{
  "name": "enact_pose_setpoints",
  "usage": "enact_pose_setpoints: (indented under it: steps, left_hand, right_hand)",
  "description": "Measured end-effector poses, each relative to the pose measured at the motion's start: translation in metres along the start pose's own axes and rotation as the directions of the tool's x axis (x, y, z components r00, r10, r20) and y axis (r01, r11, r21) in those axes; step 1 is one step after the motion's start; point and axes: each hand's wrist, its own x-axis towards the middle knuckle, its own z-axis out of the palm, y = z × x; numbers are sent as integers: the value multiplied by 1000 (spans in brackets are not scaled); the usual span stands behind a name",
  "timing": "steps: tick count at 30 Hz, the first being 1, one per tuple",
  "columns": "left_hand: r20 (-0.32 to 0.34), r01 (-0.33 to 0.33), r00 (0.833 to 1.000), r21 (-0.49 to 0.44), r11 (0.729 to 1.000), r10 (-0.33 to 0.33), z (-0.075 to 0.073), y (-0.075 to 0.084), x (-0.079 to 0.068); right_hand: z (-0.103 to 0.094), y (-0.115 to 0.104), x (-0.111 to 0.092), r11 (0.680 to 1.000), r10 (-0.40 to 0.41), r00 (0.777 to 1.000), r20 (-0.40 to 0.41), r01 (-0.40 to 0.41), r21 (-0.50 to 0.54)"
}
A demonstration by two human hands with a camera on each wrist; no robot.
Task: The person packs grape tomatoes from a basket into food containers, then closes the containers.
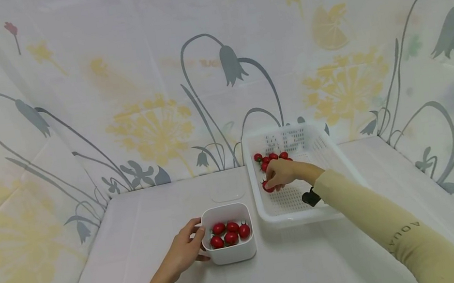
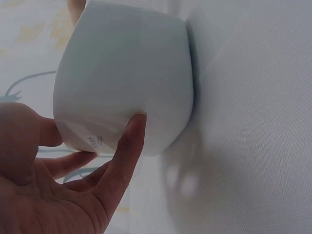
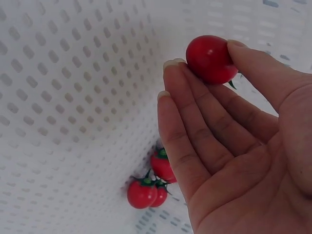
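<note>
The worktop [image 1: 145,212] is stretching left toward its edge. The left hand [image 1: 183,250] is gripping the white container [image 1: 235,253], spread fingers curling around its side; five tomatoes [image 1: 231,237] are lying inside. Beyond a narrow gap, the right hand [image 1: 282,172] is pinching one tomato [image 3: 209,58] inside the basket [image 1: 298,219], partly hiding the cluster [image 1: 273,156]; the sleeve [image 1: 394,229] is covering the basket's near-right corner.

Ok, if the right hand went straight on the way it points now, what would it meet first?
Likely the left wall of the white basket, with the tomato pinched in the right hand touching first, though its height is hard to judge.
</note>
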Motion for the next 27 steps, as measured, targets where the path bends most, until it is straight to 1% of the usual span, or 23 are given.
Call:
enact_pose_setpoints:
  steps: [8,23,27]
  left_hand:
    - [-18,-1,1000,5,1000,1,1,0,1]
    - [-13,-6,1000,7,1000,6,-1,2,0]
    - [-12,-8,1000,5,1000,8,0,3,-1]
  right_hand:
    - [-5,-6,-8,1000,-31,999,-11,31,2]
    - [-9,-19,-23,994,-105,994,-38,104,-12]
    - [-9,-21,-26,994,-106,993,-43,106,-6]
